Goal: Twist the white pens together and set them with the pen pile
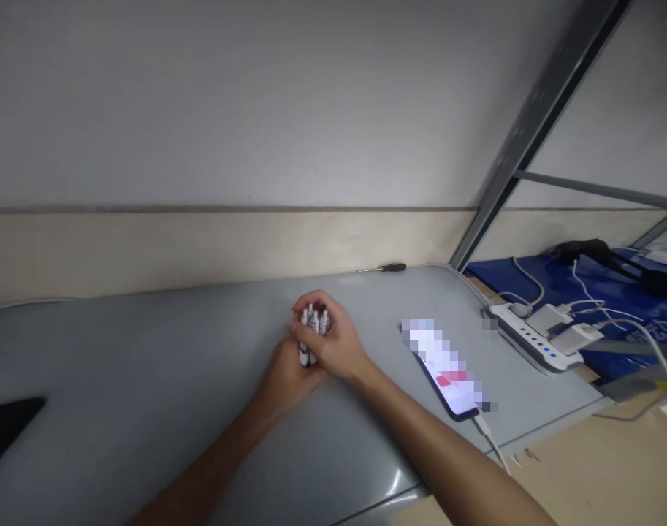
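Both hands meet at the middle of a grey table top (147, 365). My right hand (336, 343) wraps around a bunch of small white and black bottles (313, 321) with pointed white caps, held upright. Under them my left hand (286, 376) cups the same bunch from below and the near side. The lower parts of the bottles are hidden by the fingers.
A phone (448, 369) on a charging cable lies right of the hands. A white power strip (535, 336) with plugs sits further right on a blue surface. A screwdriver (385, 268) lies at the table's far edge by the wall. A dark object (7, 427) is at the left.
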Demonstrator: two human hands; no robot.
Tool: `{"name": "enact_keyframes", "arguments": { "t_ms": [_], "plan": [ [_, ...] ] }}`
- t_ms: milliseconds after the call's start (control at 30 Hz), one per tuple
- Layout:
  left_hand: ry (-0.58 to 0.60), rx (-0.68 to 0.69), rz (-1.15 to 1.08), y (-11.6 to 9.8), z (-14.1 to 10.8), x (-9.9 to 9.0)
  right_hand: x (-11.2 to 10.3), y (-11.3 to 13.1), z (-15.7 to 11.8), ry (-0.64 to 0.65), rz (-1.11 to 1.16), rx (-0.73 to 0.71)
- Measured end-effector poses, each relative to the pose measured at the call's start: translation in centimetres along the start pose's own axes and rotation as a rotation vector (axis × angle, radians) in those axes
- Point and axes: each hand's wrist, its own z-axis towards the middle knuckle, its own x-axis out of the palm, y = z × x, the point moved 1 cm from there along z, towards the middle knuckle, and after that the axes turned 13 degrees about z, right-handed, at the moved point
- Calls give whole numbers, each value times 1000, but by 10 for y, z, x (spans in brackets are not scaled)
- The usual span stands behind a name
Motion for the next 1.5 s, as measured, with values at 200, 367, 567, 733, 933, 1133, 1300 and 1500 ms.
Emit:
{"name": "enact_keyframes", "arguments": {
  "t_ms": [200,367,567,733,933,1133,1300,1500],
  "plan": [
    [101,-95,120,8,-3,-3,-20,-6,7,-59,-226,69],
    [54,-34,117,9,-3,-2,-30,-17,9,15,-228,142],
    [204,-82,171,5,2,-22,-32,-21,9,87,-95,212],
    [531,-119,-15,10,7,-46,-27,-22,5,173,-44,330],
    [495,-175,-59,17,9,-48,-31,-37,5,131,8,388],
    [394,-258,-49,23,11,-46,-37,-44,6,34,41,394],
    [392,-191,-77,23,12,-50,-39,-45,7,3,-66,367],
    [368,-209,65,20,9,-52,-41,-52,8,15,-215,342]
  ]
}}
